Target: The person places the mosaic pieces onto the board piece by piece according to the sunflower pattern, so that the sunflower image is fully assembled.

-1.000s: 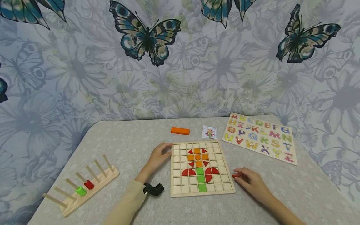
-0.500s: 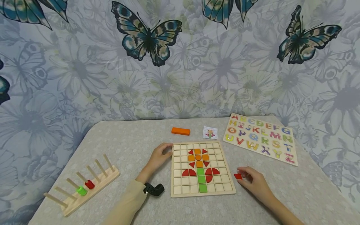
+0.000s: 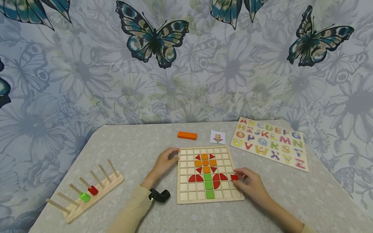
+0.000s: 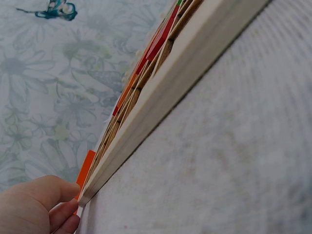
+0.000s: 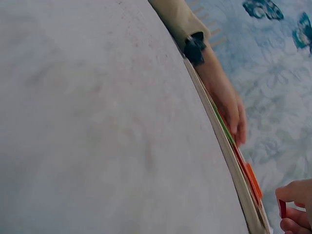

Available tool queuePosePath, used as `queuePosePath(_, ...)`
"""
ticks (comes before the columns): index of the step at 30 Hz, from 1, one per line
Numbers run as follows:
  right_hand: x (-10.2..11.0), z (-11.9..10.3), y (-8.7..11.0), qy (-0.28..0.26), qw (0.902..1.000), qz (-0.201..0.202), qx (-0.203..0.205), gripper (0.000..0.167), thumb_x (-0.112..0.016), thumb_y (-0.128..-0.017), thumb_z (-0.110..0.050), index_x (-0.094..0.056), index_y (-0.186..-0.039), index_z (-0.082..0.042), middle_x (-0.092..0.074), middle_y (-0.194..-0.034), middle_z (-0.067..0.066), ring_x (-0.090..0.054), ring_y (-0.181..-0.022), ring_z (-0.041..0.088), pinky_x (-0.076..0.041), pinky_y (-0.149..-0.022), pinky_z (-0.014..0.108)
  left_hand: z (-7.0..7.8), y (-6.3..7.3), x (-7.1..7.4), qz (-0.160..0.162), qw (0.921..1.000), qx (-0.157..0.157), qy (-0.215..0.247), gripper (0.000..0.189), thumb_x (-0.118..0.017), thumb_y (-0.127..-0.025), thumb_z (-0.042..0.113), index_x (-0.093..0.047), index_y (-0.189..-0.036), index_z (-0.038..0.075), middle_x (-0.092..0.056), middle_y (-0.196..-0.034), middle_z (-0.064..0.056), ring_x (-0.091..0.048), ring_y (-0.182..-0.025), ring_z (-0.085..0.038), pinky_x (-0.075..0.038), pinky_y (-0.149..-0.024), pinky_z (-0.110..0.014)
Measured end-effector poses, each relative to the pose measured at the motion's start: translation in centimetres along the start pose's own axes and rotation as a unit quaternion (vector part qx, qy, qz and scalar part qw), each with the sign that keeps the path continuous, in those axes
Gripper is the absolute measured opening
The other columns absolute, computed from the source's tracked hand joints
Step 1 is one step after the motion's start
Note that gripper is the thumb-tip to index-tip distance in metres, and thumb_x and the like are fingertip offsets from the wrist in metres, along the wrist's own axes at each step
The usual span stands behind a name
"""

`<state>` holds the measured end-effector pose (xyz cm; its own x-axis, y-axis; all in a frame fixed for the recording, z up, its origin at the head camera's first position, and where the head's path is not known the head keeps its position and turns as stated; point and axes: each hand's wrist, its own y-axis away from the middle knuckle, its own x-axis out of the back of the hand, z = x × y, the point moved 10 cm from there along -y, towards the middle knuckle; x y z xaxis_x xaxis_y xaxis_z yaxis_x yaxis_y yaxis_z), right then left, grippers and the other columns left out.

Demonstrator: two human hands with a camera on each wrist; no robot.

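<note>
A wooden grid board [image 3: 190, 196] lies mid-table, with orange squares, an orange disc, green squares, small red triangles and red quarter-circles set in its cells. My left hand [image 3: 163, 162] holds the board by its upper left edge; in the left wrist view, the left hand's thumb and fingers [image 4: 58, 214] meet at that corner. My right hand [image 3: 251, 183] pinches a red tile [image 3: 234, 177] above the board's right edge, beside the red quarter-circles. Its full outline is partly hidden by the fingers. The right wrist view shows the tile [image 5: 282, 208] edge-on between thumb and fingers.
Behind the board lie an orange block [image 3: 187, 136] and a small pattern card [image 3: 217, 137]. An alphabet puzzle board [image 3: 269, 142] is at the back right. To the left stands a wooden peg rack [image 3: 96, 197] with green and red beads on it.
The right hand first drew back slightly from the board, then moved left with the red tile to above the board's right edge. The left hand has stayed at the board's edge.
</note>
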<state>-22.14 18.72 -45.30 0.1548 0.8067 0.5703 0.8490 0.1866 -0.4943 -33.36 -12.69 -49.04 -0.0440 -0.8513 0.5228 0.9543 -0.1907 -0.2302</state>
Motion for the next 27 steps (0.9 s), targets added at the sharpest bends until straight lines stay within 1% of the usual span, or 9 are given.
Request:
queuePosePath(2,-1.4,-0.7,-0.6,-0.015,0.9997,-0.018,-0.010,0.034,-0.079,-0.073,-0.004,-0.068,-0.105,-0.001,-0.068,-0.089,0.004,-0.057,-0.077,0.009,-0.048,-0.067,0.021,-0.1,0.0,0.0,0.000,1.0000,0.000,0.002,0.036,-0.065,-0.089,0.011,-0.061,-0.124,0.006,-0.060,-0.130,-0.010,-0.050,-0.129,-0.027,-0.040,-0.110,-0.044)
queuePosePath(5,-4.1,-2.0,-1.5,-0.037,0.9974,-0.057,-0.022,0.034,-0.078,-0.074,-0.005,-0.067,-0.106,-0.002,-0.068,-0.090,0.003,-0.057,-0.078,0.009,-0.050,-0.068,0.020,-0.1,0.0,-0.1,-0.003,1.0000,0.002,0.002,0.036,-0.064,-0.089,0.011,-0.061,-0.125,0.006,-0.059,-0.131,-0.010,-0.050,-0.129,-0.027,-0.039,-0.111,-0.044)
queuePosePath(9,-7.8,-4.2,-2.4,-0.063,0.9912,-0.116,-0.011,0.034,-0.078,-0.076,-0.008,-0.066,-0.108,-0.003,-0.066,-0.091,0.002,-0.057,-0.078,0.010,-0.051,-0.067,0.020,0.0,0.0,-0.1,-0.004,1.0000,0.007,-0.002,0.037,-0.064,-0.090,0.013,-0.060,-0.126,0.008,-0.059,-0.131,-0.009,-0.049,-0.130,-0.026,-0.039,-0.111,-0.044)
queuePosePath(11,-9.3,-5.1,-2.7,-0.070,0.9874,-0.142,-0.004,0.034,-0.077,-0.077,-0.010,-0.066,-0.109,-0.004,-0.065,-0.091,0.001,-0.055,-0.078,0.010,-0.050,-0.068,0.019,0.2,0.0,-0.1,-0.002,1.0000,0.002,0.000,0.037,-0.064,-0.090,0.012,-0.060,-0.126,0.007,-0.059,-0.131,-0.010,-0.049,-0.130,-0.027,-0.039,-0.110,-0.045)
queuePosePath(13,-10.5,-5.7,-2.8,-0.078,0.9837,-0.162,-0.006,0.034,-0.077,-0.078,-0.011,-0.066,-0.109,-0.005,-0.064,-0.091,-0.001,-0.054,-0.078,0.010,-0.050,-0.069,0.019,0.4,0.0,-0.1,-0.001,1.0000,-0.005,0.002,0.037,-0.065,-0.089,0.011,-0.060,-0.126,0.006,-0.059,-0.130,-0.010,-0.050,-0.129,-0.028,-0.040,-0.110,-0.045)
queuePosePath(17,-11.6,-6.1,-2.8,-0.074,0.9819,-0.174,-0.017,0.032,-0.077,-0.078,-0.011,-0.067,-0.108,-0.008,-0.062,-0.089,-0.003,-0.053,-0.078,0.009,-0.049,-0.070,0.018,0.8,0.0,-0.1,-0.001,0.9998,-0.019,0.002,0.038,-0.065,-0.088,0.009,-0.060,-0.125,0.004,-0.060,-0.129,-0.012,-0.051,-0.127,-0.030,-0.041,-0.108,-0.047)
queuePosePath(21,-11.5,-6.0,-2.8,-0.057,0.9855,-0.159,-0.016,0.032,-0.078,-0.076,-0.010,-0.067,-0.107,-0.009,-0.060,-0.088,-0.005,-0.052,-0.078,0.008,-0.048,-0.070,0.018,0.8,0.0,-0.1,-0.001,0.9999,-0.011,0.000,0.037,-0.065,-0.089,0.010,-0.061,-0.125,0.005,-0.060,-0.129,-0.011,-0.051,-0.128,-0.029,-0.040,-0.109,-0.046)
queuePosePath(23,-11.5,-6.0,-2.7,-0.052,0.9864,-0.156,-0.008,0.033,-0.078,-0.076,-0.009,-0.067,-0.107,-0.009,-0.060,-0.089,-0.005,-0.051,-0.078,0.007,-0.048,-0.070,0.018,0.5,-0.1,0.0,-0.003,1.0000,-0.003,0.000,0.037,-0.064,-0.089,0.011,-0.061,-0.125,0.006,-0.060,-0.130,-0.010,-0.050,-0.129,-0.028,-0.039,-0.110,-0.045)
queuePosePath(27,-11.5,-6.2,-2.6,-0.047,0.9859,-0.160,0.009,0.033,-0.078,-0.076,-0.009,-0.067,-0.107,-0.008,-0.061,-0.090,-0.002,-0.051,-0.080,0.008,-0.048,-0.071,0.018,0.2,-0.1,0.1,-0.002,1.0000,0.005,-0.001,0.036,-0.065,-0.089,0.011,-0.061,-0.125,0.007,-0.060,-0.130,-0.010,-0.050,-0.129,-0.027,-0.039,-0.111,-0.044)
